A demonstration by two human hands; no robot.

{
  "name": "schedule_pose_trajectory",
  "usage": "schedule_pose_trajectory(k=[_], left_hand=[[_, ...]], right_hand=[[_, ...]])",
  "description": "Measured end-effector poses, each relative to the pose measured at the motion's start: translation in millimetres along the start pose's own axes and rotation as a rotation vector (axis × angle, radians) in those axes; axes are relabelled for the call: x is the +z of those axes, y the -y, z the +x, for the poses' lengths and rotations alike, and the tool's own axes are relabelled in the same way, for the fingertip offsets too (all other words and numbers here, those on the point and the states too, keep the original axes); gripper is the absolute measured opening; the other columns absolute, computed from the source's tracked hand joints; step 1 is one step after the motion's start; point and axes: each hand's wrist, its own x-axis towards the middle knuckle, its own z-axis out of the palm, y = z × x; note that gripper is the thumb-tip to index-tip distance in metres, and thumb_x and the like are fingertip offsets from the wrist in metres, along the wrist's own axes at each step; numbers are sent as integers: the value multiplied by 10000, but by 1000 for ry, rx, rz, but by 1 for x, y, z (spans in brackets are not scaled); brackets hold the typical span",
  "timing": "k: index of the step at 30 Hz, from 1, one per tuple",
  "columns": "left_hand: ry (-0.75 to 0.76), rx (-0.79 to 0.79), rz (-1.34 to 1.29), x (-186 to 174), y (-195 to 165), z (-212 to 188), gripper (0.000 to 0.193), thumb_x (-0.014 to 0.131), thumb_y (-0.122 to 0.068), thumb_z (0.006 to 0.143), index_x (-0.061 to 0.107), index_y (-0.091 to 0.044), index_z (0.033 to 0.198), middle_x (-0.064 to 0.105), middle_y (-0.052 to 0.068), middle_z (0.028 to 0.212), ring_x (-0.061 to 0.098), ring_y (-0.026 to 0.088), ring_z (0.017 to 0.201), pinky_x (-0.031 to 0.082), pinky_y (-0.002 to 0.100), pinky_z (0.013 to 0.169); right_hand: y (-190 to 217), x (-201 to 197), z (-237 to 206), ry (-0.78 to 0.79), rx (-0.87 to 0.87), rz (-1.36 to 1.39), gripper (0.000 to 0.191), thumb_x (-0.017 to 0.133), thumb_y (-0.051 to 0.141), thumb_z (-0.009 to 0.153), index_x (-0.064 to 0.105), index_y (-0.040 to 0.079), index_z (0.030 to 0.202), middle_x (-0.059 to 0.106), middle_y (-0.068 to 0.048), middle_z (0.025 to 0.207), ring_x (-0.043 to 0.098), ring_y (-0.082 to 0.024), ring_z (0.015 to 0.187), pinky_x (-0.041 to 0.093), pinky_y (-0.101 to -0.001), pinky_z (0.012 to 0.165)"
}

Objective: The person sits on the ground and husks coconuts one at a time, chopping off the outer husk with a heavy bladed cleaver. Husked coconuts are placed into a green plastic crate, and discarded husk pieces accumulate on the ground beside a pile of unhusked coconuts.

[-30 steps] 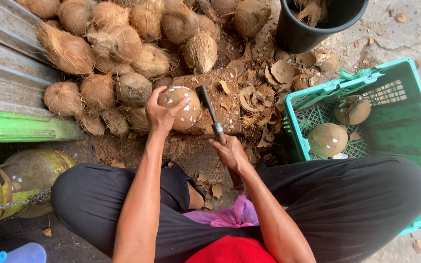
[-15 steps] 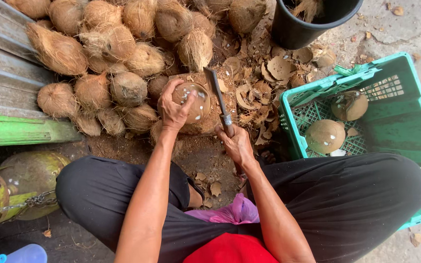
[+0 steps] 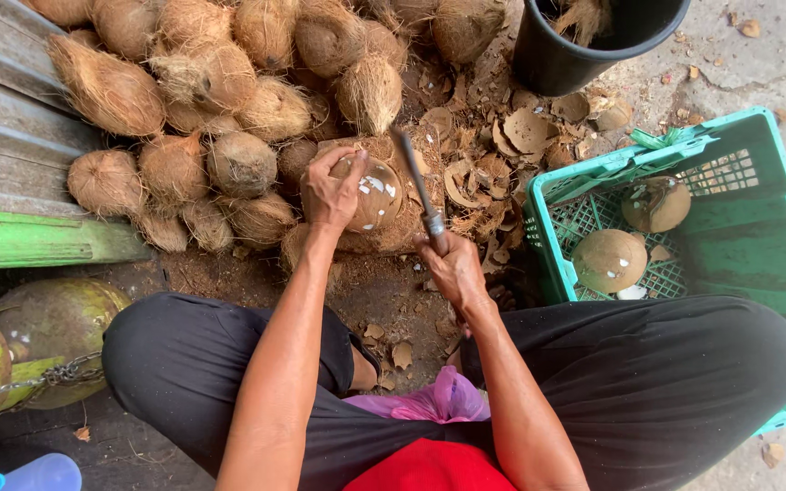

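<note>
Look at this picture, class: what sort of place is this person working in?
Probably an outdoor coconut-shelling spot on bare ground. A pile of husked coconuts lies ahead, broken shell pieces litter the dirt, and a green crate holds peeled coconuts.

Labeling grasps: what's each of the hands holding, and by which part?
Left hand grips the peeled coconut over its top and near side. Right hand holds the knife by its handle, blade pointing up beside the coconut.

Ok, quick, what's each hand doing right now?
Left hand: closed over the top of the partly shelled coconut, holding it on the block.
Right hand: closed around the handle of the knife, blade up beside the coconut.
</note>
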Motion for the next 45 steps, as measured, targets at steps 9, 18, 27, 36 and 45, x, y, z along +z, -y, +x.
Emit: schedule_pose_trajectory(k=[9, 18, 27, 36, 45], left_hand=[[56, -165, 72, 2, 4, 6, 438, 598, -598, 911, 759, -199, 996, 756, 56, 932, 612, 177, 631, 460, 370, 517], [5, -157, -100, -1, 17, 8, 488, 574, -616, 922, 749, -161, 919, 761, 24, 847, 648, 171, 640, 516, 386, 556], [0, 300, 211, -15, -10, -21, 816, 788, -685, 761, 683, -68, 1285, 626, 258, 1317, 570, 397, 1228, 488, 614, 964], [31, -312, -563, -52, -44, -30, 935, 820, -646, 541, 644, -92, 1273, 638, 192, 1274, 638, 354, 1204, 562, 589, 919], [390, -74, -776, 79, -146, -53, 947, 751, -773, 633, 623, -106, 1293, 676, 172, 1218, 739, 332, 1076, 644, 513, 791]], right_hand=[[-12, 15, -5, -84, -57, 109, 439, 634, 397, 1014, 597, 44, 757, 548, -22, 599, 459, -126, 470, 432, -368, 431], [-25, 23, 9, -33, -39, 74, 343, 641, 374, 972, 621, 80, 796, 505, 10, 585, 455, -107, 496, 398, -349, 434], [-51, 39, 17, 81, 55, 190, 483, 700, 364, 981, 417, 94, 697, 474, 3, 565, 465, -130, 461, 425, -347, 429], [-74, 33, 19, 160, 213, 679, 304, 706, 244, 947, 508, 117, 754, 460, 13, 537, 423, -131, 376, 394, -319, 355], [-102, 48, 29, 140, 126, 789, 319, 692, 215, 950, 550, 46, 719, 501, 2, 510, 431, -122, 374, 379, -312, 362]])
